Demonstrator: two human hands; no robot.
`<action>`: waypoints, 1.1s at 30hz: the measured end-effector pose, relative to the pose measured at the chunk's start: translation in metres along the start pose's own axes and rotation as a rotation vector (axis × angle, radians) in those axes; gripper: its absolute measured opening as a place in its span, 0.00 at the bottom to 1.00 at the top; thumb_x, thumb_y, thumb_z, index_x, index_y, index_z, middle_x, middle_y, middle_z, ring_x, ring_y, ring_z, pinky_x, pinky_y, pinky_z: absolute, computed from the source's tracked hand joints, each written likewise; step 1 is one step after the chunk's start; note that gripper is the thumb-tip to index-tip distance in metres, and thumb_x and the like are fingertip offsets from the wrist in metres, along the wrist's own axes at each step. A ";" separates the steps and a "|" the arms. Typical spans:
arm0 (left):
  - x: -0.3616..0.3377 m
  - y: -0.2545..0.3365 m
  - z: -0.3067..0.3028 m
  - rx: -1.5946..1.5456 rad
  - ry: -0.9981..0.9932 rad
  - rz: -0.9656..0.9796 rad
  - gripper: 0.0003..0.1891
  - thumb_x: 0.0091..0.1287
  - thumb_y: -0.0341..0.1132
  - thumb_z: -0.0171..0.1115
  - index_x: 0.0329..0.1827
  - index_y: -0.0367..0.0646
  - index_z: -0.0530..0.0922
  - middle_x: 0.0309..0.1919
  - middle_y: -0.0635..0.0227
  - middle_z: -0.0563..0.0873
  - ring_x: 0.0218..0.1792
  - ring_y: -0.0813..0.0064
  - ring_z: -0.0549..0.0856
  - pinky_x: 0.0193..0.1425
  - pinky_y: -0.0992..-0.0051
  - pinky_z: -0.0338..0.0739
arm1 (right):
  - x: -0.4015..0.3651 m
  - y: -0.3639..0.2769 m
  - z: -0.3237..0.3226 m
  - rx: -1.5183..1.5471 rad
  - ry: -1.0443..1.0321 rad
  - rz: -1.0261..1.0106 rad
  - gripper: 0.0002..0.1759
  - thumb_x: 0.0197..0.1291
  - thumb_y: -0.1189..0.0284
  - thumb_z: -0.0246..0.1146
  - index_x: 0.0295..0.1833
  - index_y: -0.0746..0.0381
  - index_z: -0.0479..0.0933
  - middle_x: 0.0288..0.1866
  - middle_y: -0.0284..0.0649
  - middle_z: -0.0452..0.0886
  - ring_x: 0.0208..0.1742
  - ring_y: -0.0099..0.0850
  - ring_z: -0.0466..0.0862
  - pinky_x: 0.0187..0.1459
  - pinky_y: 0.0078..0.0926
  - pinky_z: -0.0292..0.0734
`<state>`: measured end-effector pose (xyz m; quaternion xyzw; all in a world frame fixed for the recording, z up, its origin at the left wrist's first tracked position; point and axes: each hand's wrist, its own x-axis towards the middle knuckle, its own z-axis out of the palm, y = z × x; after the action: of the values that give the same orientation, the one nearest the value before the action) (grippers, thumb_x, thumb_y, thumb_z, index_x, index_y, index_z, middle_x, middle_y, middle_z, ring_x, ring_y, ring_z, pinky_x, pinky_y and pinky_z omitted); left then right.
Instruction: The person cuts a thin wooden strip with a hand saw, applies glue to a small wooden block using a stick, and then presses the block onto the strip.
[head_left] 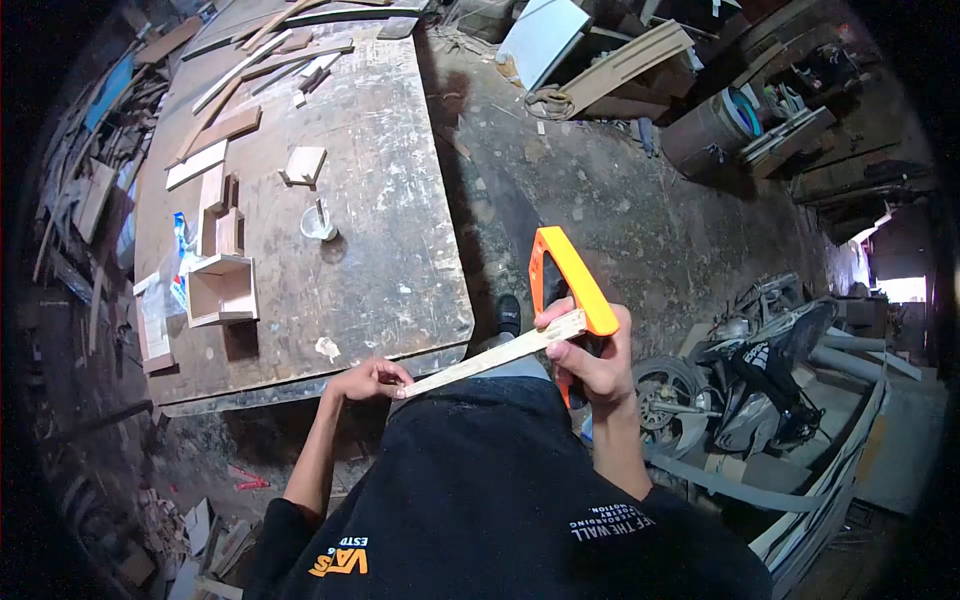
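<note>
My left hand (368,380) pinches the near end of a narrow, pale wooden strip (485,358) between thumb and fingertips. The strip slants up to the right across the front of my body. At its other end my right hand (603,362) is closed, thumb and finger against the wood. An orange-framed hacksaw (578,278) is gripped in that same hand, its frame rising above the knuckles. The palm hides part of the saw's handle.
A worn workbench (390,240) on the left bears an open wooden box (223,292), a white cup (319,224) with a stick in it, a small wooden piece (304,165) and several boards. A motorcycle (745,390) stands at right; a barrel (708,135) is farther back.
</note>
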<state>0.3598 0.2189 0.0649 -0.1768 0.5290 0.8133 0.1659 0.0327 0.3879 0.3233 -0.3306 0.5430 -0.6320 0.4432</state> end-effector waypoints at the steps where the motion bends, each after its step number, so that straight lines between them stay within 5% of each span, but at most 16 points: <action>1: -0.004 0.009 0.002 0.004 0.005 -0.014 0.14 0.68 0.26 0.71 0.56 0.39 0.86 0.48 0.73 0.89 0.51 0.79 0.83 0.61 0.73 0.77 | -0.002 0.001 0.004 -0.020 0.005 -0.024 0.17 0.53 0.75 0.76 0.47 0.70 0.84 0.31 0.33 0.85 0.27 0.18 0.80 0.32 0.17 0.73; 6: -0.010 0.084 0.024 0.287 0.212 0.147 0.24 0.65 0.42 0.73 0.61 0.41 0.84 0.57 0.63 0.88 0.62 0.70 0.82 0.70 0.66 0.73 | -0.011 0.013 0.017 -0.007 0.072 0.000 0.15 0.51 0.79 0.77 0.44 0.69 0.84 0.33 0.33 0.86 0.33 0.18 0.82 0.38 0.17 0.75; 9: 0.002 0.153 0.068 0.327 0.276 0.349 0.22 0.69 0.43 0.69 0.61 0.41 0.84 0.56 0.62 0.88 0.64 0.69 0.81 0.72 0.65 0.72 | -0.012 0.023 0.026 -0.014 0.129 -0.019 0.15 0.51 0.79 0.78 0.44 0.69 0.83 0.34 0.33 0.85 0.31 0.18 0.81 0.37 0.17 0.75; 12: 0.031 0.187 0.101 0.087 0.257 0.467 0.19 0.73 0.42 0.65 0.60 0.41 0.84 0.48 0.65 0.89 0.56 0.72 0.84 0.63 0.68 0.76 | -0.012 0.027 0.029 0.017 0.151 0.006 0.16 0.54 0.76 0.78 0.47 0.68 0.83 0.34 0.34 0.85 0.26 0.16 0.78 0.28 0.15 0.72; 15: 0.054 0.196 0.106 0.214 0.205 0.439 0.16 0.76 0.40 0.60 0.57 0.39 0.85 0.39 0.67 0.88 0.43 0.76 0.84 0.48 0.71 0.77 | -0.010 0.033 0.017 0.006 0.165 -0.006 0.16 0.59 0.75 0.76 0.50 0.68 0.82 0.33 0.33 0.85 0.23 0.14 0.76 0.22 0.14 0.68; 16: 0.063 0.191 0.103 0.366 0.279 0.603 0.13 0.76 0.37 0.60 0.51 0.37 0.86 0.31 0.66 0.86 0.32 0.77 0.81 0.38 0.73 0.73 | -0.009 0.030 0.012 0.008 0.185 0.000 0.16 0.60 0.74 0.75 0.50 0.68 0.82 0.33 0.33 0.84 0.22 0.14 0.76 0.22 0.13 0.68; 20: 0.068 0.186 0.104 0.513 0.649 0.707 0.08 0.71 0.34 0.66 0.43 0.39 0.88 0.26 0.64 0.81 0.26 0.71 0.80 0.32 0.72 0.72 | -0.007 0.034 -0.025 -0.077 0.197 0.093 0.21 0.66 0.69 0.72 0.61 0.67 0.80 0.31 0.28 0.79 0.25 0.14 0.74 0.27 0.14 0.68; 23: 0.061 0.189 0.100 0.707 0.816 0.534 0.07 0.70 0.34 0.67 0.43 0.42 0.89 0.24 0.64 0.78 0.24 0.70 0.79 0.30 0.69 0.72 | -0.011 0.038 -0.050 -0.132 0.182 0.209 0.23 0.69 0.67 0.69 0.65 0.65 0.79 0.29 0.25 0.74 0.26 0.14 0.72 0.29 0.15 0.68; 28: 0.087 0.128 0.054 0.972 0.970 0.288 0.15 0.72 0.51 0.63 0.42 0.51 0.91 0.26 0.60 0.80 0.27 0.55 0.84 0.31 0.58 0.76 | -0.033 0.075 -0.092 -0.088 0.284 0.372 0.12 0.67 0.65 0.71 0.41 0.62 0.79 0.22 0.26 0.73 0.21 0.14 0.70 0.25 0.18 0.65; 29: 0.094 0.107 0.041 1.011 0.979 0.250 0.16 0.72 0.51 0.63 0.42 0.51 0.91 0.26 0.60 0.80 0.27 0.55 0.84 0.31 0.58 0.77 | -0.038 0.097 -0.099 -0.341 0.295 0.379 0.18 0.66 0.62 0.72 0.31 0.60 0.75 0.23 0.28 0.75 0.23 0.17 0.71 0.27 0.21 0.68; 31: 0.106 0.065 0.018 1.088 0.990 0.177 0.16 0.72 0.52 0.62 0.42 0.52 0.91 0.27 0.60 0.81 0.28 0.54 0.85 0.32 0.56 0.77 | -0.042 0.114 -0.091 -0.658 0.221 0.209 0.19 0.65 0.61 0.72 0.31 0.63 0.76 0.23 0.32 0.76 0.25 0.22 0.75 0.31 0.26 0.71; 33: 0.114 0.031 -0.003 1.129 0.958 0.179 0.17 0.72 0.54 0.61 0.44 0.54 0.91 0.27 0.60 0.80 0.28 0.53 0.84 0.32 0.55 0.78 | -0.045 0.129 -0.084 -0.741 0.216 0.248 0.19 0.65 0.62 0.72 0.38 0.68 0.78 0.24 0.43 0.76 0.28 0.27 0.76 0.34 0.31 0.73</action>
<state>0.2455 0.2141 0.0361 -0.3561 0.8929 0.2623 -0.0844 0.0012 0.4603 0.1833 -0.3315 0.8133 -0.3665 0.3073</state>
